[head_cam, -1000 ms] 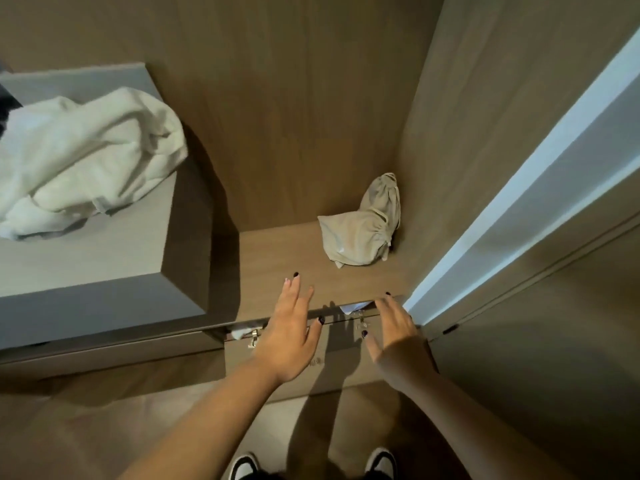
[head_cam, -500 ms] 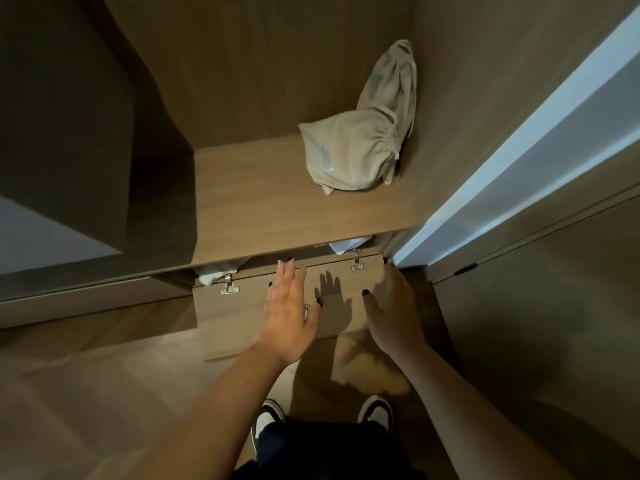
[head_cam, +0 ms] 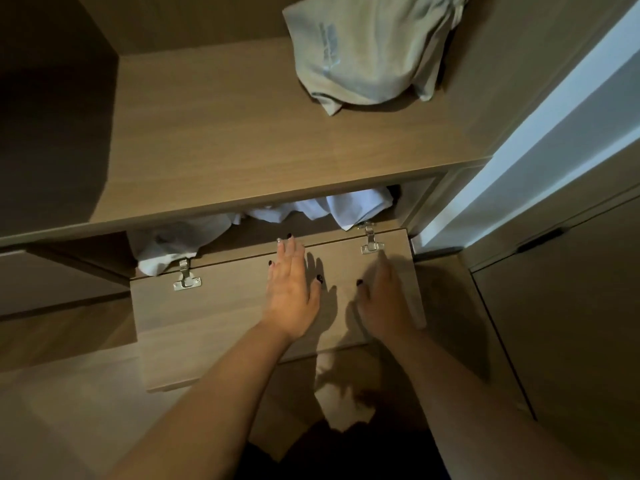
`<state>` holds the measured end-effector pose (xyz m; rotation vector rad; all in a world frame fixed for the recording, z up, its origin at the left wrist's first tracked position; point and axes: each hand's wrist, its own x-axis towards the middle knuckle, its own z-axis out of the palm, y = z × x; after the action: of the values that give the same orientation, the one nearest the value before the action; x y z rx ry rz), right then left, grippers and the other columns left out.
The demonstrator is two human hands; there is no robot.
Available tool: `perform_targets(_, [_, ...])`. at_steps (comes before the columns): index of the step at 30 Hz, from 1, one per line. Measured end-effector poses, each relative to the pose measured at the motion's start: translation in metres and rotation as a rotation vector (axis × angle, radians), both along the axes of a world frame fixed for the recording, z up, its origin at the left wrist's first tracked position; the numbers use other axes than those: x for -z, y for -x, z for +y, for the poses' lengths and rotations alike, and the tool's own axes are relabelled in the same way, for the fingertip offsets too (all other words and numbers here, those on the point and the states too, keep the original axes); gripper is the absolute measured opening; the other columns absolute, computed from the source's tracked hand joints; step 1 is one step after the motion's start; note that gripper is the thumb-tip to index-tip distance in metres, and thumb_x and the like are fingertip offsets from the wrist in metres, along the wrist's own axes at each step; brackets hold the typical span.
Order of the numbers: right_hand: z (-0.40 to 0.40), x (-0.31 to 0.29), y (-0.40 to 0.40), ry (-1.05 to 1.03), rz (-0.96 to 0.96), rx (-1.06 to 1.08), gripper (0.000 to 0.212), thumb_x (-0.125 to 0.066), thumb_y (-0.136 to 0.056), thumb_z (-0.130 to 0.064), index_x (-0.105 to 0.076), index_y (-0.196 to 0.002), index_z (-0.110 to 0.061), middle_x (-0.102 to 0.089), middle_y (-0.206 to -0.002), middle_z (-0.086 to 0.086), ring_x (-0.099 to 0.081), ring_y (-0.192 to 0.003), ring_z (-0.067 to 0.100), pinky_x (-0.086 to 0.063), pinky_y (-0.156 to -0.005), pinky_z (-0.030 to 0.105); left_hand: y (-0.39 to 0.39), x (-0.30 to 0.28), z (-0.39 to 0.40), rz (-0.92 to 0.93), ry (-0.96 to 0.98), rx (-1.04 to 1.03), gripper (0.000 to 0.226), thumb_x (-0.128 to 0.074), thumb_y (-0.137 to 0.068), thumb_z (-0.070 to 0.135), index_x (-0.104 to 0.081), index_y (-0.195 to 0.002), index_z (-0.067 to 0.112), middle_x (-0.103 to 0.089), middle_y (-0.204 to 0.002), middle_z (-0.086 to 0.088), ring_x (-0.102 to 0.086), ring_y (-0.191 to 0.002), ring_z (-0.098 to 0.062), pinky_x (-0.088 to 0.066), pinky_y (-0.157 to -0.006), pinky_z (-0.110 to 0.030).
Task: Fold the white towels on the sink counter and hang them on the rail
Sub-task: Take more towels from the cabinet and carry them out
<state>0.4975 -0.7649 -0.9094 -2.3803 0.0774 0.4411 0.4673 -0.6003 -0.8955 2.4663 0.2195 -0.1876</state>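
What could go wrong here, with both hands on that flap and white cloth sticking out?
The white cloth bulges over the edge by the hinges, so it may get pinched if the flap shuts. The left hand has fingertips at the flap's top edge, so they might be nipped. The right hand is blurred; its hold looks uncertain.

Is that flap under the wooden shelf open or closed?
Open. The flap tilts away from the shelf, leaving a gap where white cloth shows.
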Motion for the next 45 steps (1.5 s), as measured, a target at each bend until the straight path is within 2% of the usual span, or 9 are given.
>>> perform_targets(4, [0.010,0.051,-0.050,0.139,-0.245,-0.127,0.063,-0.051,-0.097,-0.011,-0.024,-0.154,-0.006,-0.035,-0.155,0.015,-0.033,-0.144,0.025,-0.034,-0.116,0.036,-0.052,0.038,0.011,-0.055,-0.049,-0.007,0.078,-0.046,-0.101,0.027,0.005,-0.155,0.004,0.004,-0.165,-0.013,0.011,-0.151,-0.024,0.004,-0.119,-0.030])
perform_targets(7, [0.013,0.086,-0.083,0.242,-0.222,-0.170,0.070,-0.053,-0.097,-0.019,-0.015,-0.156,-0.013,-0.021,-0.162,0.008,-0.017,-0.150,0.021,-0.019,-0.122,0.038,-0.078,0.067,0.021,-0.049,-0.202,0.088,0.078,-0.044,-0.100,0.031,0.004,-0.156,0.005,0.003,-0.165,-0.013,0.006,-0.152,-0.027,0.000,-0.121,-0.037])
perform_targets(18, [0.014,0.120,-0.101,0.301,-0.261,-0.338,0.079,-0.061,-0.094,-0.020,-0.012,-0.155,-0.015,-0.014,-0.163,0.006,-0.016,-0.149,0.024,-0.022,-0.120,0.040,-0.123,0.117,0.018,-0.015,-0.266,0.069,0.080,-0.046,-0.101,0.034,0.002,-0.155,0.000,0.002,-0.164,-0.018,0.005,-0.152,-0.029,-0.006,-0.124,-0.042])
perform_targets(21, [-0.004,0.108,-0.124,0.311,-0.314,-0.238,0.080,-0.063,-0.090,-0.016,-0.014,-0.154,-0.013,-0.016,-0.160,0.008,-0.022,-0.146,0.027,-0.030,-0.117,0.041,-0.148,0.123,0.001,0.007,-0.197,0.057,0.078,-0.045,-0.101,0.030,0.003,-0.156,0.004,0.003,-0.165,-0.015,0.004,-0.152,-0.028,-0.007,-0.123,-0.042])
perform_targets(26, [-0.030,0.106,-0.127,0.385,-0.436,-0.318,0.084,-0.068,-0.085,-0.012,-0.018,-0.152,-0.013,-0.015,-0.158,0.010,-0.028,-0.142,0.029,-0.033,-0.114,0.040,-0.173,0.135,-0.028,-0.049,-0.056,-0.010,0.062,-0.048,-0.101,0.029,-0.028,-0.150,-0.004,-0.021,-0.161,-0.015,-0.017,-0.147,-0.034,-0.014,-0.121,-0.045])
perform_targets(30, [-0.050,0.120,-0.123,0.477,-0.430,-0.464,0.085,-0.062,-0.088,-0.010,-0.012,-0.156,-0.012,-0.005,-0.164,0.010,-0.015,-0.149,0.027,-0.021,-0.121,0.040,-0.190,0.150,-0.037,0.000,0.026,-0.293,0.056,-0.058,-0.094,0.042,-0.045,-0.142,0.016,-0.050,-0.141,-0.009,-0.036,-0.135,-0.032,-0.026,-0.111,-0.045])
perform_targets(34, [-0.056,0.116,-0.122,0.436,-0.443,-0.405,0.086,-0.062,-0.088,-0.008,-0.010,-0.156,-0.014,-0.003,-0.164,0.009,-0.014,-0.150,0.026,-0.020,-0.120,0.039,-0.213,0.144,-0.026,-0.067,0.409,-0.639,0.056,-0.069,-0.088,0.037,-0.043,-0.136,0.025,-0.059,-0.126,-0.002,-0.053,-0.123,-0.028,-0.037,-0.109,-0.045])
perform_targets(41, [-0.069,0.090,-0.123,0.485,-0.499,-0.485,0.084,-0.060,-0.090,-0.011,-0.009,-0.156,-0.012,-0.003,-0.164,0.011,-0.015,-0.149,0.029,-0.022,-0.120,0.040,-0.196,0.115,-0.011,0.064,0.522,-0.463,0.031,-0.051,-0.101,0.014,-0.055,-0.131,0.005,-0.058,-0.133,-0.019,-0.053,-0.124,-0.033,-0.042,-0.103,-0.036])
perform_targets(45, [-0.061,0.085,-0.124,0.523,-0.510,-0.508,0.085,-0.060,-0.092,-0.024,-0.005,-0.156,-0.013,0.001,-0.164,0.010,-0.015,-0.148,0.030,-0.028,-0.116,0.044,-0.156,0.090,-0.010,-0.070,0.832,-0.498,0.018,-0.052,-0.095,0.000,-0.064,-0.104,0.010,-0.068,-0.099,-0.007,-0.062,-0.093,-0.021,-0.049,-0.072,-0.024])
